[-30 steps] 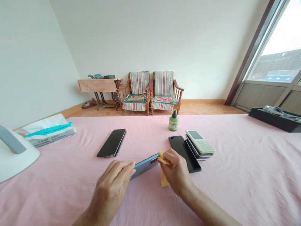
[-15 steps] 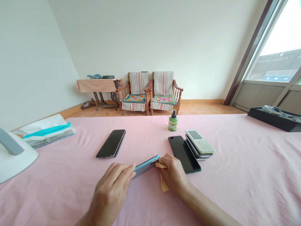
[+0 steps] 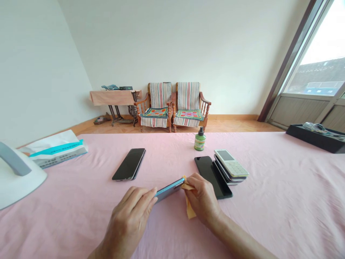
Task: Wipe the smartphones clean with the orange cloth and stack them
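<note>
My left hand (image 3: 132,216) grips one end of a blue-edged smartphone (image 3: 169,190), which is tilted nearly on edge above the pink cloth. A yellow cloth (image 3: 190,208) is pinched in my right hand (image 3: 203,198), pressed against the phone's far end near the camera bump. Just beyond my right hand lies a black smartphone (image 3: 211,174), screen up. Beside it is a stack of phones topped by a white keypad phone (image 3: 231,163). Another dark smartphone (image 3: 129,163) lies to the left, apparently on top of a second one.
A green bottle (image 3: 199,140) with a black cap stands near the far table edge. On the left are a tissue pack (image 3: 58,149) and a white appliance with a grey handle (image 3: 18,176). A black box (image 3: 316,138) of cables sits far right on the pink tablecloth (image 3: 280,201).
The view has shifted slightly, so everything sits a little further right. My right hand and the cloth have moved slightly at the phone's end; both hands keep their hold.
</note>
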`<state>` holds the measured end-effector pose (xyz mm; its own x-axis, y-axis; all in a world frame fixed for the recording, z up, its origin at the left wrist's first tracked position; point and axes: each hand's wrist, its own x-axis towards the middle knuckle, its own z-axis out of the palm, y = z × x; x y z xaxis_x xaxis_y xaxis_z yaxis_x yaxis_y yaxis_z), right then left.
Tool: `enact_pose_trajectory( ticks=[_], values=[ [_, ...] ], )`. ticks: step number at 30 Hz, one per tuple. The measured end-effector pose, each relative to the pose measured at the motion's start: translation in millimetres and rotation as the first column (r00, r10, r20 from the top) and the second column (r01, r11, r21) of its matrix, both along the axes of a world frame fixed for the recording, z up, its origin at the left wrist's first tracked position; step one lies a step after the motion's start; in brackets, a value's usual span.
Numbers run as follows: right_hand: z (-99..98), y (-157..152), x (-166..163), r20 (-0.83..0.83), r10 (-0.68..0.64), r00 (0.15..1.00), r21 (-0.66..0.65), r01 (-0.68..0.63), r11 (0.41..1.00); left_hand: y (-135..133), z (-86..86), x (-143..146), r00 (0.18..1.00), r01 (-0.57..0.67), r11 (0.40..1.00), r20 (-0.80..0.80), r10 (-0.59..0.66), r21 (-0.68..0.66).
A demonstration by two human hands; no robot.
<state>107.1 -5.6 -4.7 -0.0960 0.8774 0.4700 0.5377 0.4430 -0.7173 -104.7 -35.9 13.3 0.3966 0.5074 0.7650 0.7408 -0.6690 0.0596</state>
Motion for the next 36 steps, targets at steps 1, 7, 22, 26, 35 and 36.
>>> enact_pose_trajectory(
  ticks=[1,7,22,26,35,36],
  values=[
    [0.4,-0.8,-0.5,-0.014,-0.01,1.0,0.025,0.01,1.0,0.3,-1.1,-0.9,1.0,-0.002,1.0,0.005,0.002,-0.008],
    [8.0,-10.1,-3.0,-0.026,0.018,0.999,0.186,-0.013,0.982,-0.1,-1.8,-2.9,0.995,-0.021,0.998,0.092,0.026,-0.061],
    [5.0,-26.3,-33.0,0.26,0.137,0.956,0.32,-0.219,0.922,-5.0,-4.0,-2.7,0.985,-0.004,0.988,0.169,0.031,-0.154],
    [6.1,-23.1,-24.2,0.245,0.053,0.968,0.328,-0.135,0.935,-5.4,-6.5,-3.3,0.983,0.0,0.986,0.179,0.031,-0.169],
    [7.8,-31.2,-36.7,0.313,0.145,0.939,0.397,-0.268,0.878,-8.7,-1.0,1.0,0.98,0.032,0.985,0.198,0.002,-0.172],
    [8.6,-31.0,-35.8,0.315,0.14,0.939,0.4,-0.265,0.877,-8.9,-0.4,1.4,0.981,0.029,0.986,0.196,0.004,-0.166]
  ],
)
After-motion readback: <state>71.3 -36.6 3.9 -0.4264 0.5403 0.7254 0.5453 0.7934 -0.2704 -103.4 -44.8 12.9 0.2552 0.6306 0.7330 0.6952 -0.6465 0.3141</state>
